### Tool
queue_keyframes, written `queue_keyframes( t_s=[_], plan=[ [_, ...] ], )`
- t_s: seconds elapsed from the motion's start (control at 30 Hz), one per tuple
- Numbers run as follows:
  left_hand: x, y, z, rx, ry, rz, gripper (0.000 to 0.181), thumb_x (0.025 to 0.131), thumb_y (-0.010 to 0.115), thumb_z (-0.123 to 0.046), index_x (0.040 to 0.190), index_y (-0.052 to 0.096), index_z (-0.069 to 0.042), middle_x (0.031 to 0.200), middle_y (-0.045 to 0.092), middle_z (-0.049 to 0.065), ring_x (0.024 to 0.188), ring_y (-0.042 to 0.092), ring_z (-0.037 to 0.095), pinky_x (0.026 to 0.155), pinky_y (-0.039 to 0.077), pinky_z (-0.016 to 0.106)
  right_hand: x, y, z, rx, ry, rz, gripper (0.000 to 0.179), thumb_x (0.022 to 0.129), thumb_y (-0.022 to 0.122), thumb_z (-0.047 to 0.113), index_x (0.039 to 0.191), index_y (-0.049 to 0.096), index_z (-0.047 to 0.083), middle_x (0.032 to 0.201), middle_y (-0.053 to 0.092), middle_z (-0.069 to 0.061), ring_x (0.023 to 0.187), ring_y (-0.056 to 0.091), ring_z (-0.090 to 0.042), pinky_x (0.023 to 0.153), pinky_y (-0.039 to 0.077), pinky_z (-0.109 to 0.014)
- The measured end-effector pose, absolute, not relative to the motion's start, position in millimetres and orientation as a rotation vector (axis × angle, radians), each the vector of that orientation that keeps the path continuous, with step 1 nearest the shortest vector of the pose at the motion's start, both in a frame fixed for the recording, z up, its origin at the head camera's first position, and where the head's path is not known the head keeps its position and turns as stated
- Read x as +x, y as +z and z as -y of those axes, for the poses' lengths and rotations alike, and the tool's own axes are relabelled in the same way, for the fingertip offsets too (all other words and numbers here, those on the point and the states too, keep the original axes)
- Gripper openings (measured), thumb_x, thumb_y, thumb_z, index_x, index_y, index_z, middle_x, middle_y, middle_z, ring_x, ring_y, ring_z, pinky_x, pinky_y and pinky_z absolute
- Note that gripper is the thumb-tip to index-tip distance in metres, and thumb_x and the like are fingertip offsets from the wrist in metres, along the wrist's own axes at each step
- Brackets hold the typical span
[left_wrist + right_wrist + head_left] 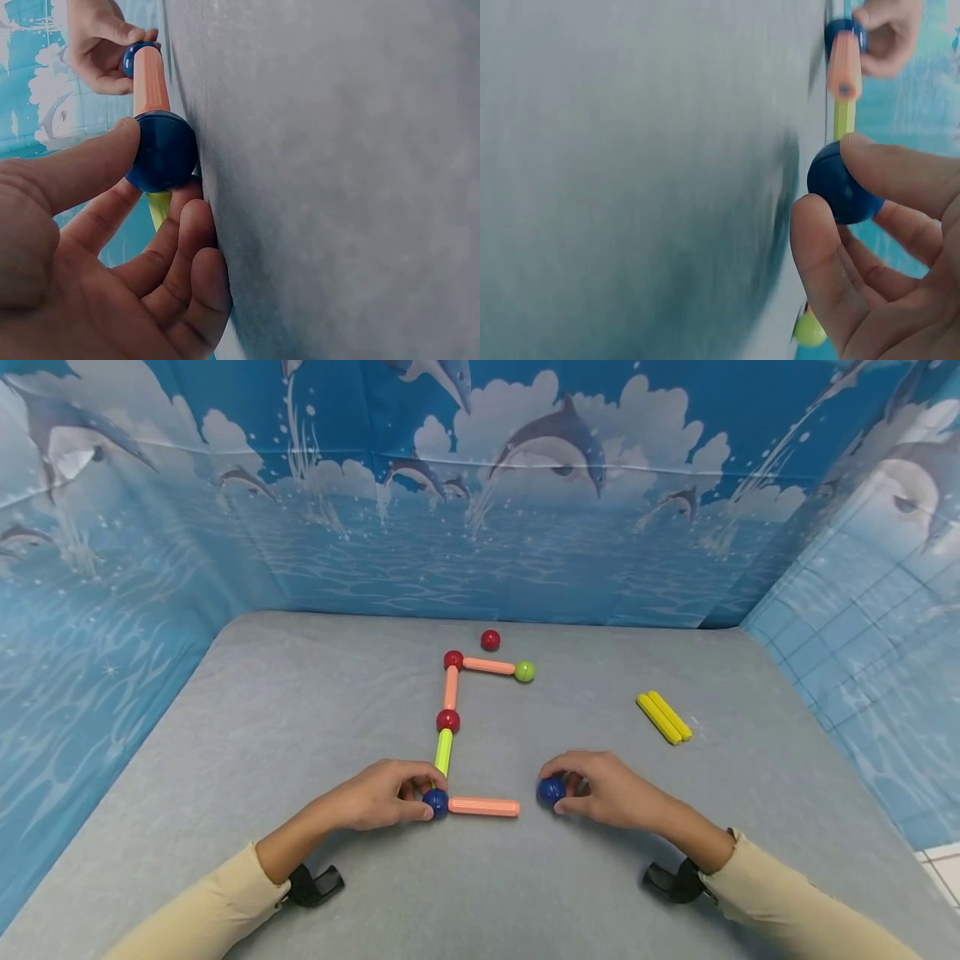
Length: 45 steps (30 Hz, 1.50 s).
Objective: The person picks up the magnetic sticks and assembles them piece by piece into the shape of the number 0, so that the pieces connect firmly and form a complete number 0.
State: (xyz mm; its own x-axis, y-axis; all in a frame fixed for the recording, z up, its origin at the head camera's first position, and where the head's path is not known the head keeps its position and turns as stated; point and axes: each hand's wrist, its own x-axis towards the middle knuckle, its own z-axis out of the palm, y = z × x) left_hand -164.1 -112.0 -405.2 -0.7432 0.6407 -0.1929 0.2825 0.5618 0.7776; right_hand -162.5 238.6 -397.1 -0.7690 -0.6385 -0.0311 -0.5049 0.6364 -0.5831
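My left hand [386,795] pinches a blue ball [163,152] at the near corner of a stick-and-ball chain. From that ball an orange stick [484,807] points right, its far end bare, and a yellow-green stick [444,752] runs away to a red ball [447,721]. Beyond it, another orange stick [451,688] leads to a second red ball [453,660], then a third orange stick [489,666] ends at a green ball [524,672]. Between thumb and fingers my right hand [603,789] holds another blue ball [844,184], a short gap right of the bare stick end.
A loose red ball [491,640] lies behind the chain. Two yellow sticks [664,717] lie side by side at the right of the grey table [315,693]. A dolphin-print curtain [495,543] stands along the table's back and sides.
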Motion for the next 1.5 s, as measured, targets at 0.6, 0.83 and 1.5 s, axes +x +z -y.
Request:
queue_keyframes(
  t_s=[0.6, 0.83, 1.5],
  plan=[
    [-160.5, -406.1, 111.1, 0.741, 1.035, -2.359, 0.025, 0.09, 0.072, -0.013, 0.114, 0.068, -0.017, 0.094, 0.064, -0.001, 0.076, 0.056, 0.011, 0.064, 0.046, 0.02, -148.7, -400.0, -216.5, -0.852, -0.802, -2.553, 0.031, 0.085, 0.078, 0.02, 0.114, 0.067, 0.018, 0.104, 0.067, 0.006, 0.079, 0.057, -0.001, 0.069, 0.05, -0.021],
    [-159.7, -406.6, 111.0, 0.776, 1.027, -2.365, 0.025, 0.09, 0.072, -0.013, 0.114, 0.068, -0.016, 0.094, 0.065, -0.001, 0.076, 0.056, 0.009, 0.065, 0.046, 0.02, -149.4, -399.5, -209.7, -0.876, -0.773, -2.564, 0.029, 0.084, 0.079, 0.019, 0.11, 0.067, 0.02, 0.097, 0.066, 0.01, 0.081, 0.058, -0.003, 0.07, 0.049, -0.021],
    [-174.5, -392.3, 110.3, 0.745, 0.932, -2.581, 0.036, 0.095, 0.066, -0.022, 0.131, 0.063, -0.017, 0.111, 0.066, 0.007, 0.087, 0.058, 0.014, 0.07, 0.05, 0.026, -186.1, -393.8, -218.2, -0.86, -0.792, -2.618, 0.039, 0.098, 0.062, 0.033, 0.127, 0.061, 0.008, 0.115, 0.068, -0.005, 0.096, 0.062, -0.012, 0.078, 0.052, -0.028]
  ],
)
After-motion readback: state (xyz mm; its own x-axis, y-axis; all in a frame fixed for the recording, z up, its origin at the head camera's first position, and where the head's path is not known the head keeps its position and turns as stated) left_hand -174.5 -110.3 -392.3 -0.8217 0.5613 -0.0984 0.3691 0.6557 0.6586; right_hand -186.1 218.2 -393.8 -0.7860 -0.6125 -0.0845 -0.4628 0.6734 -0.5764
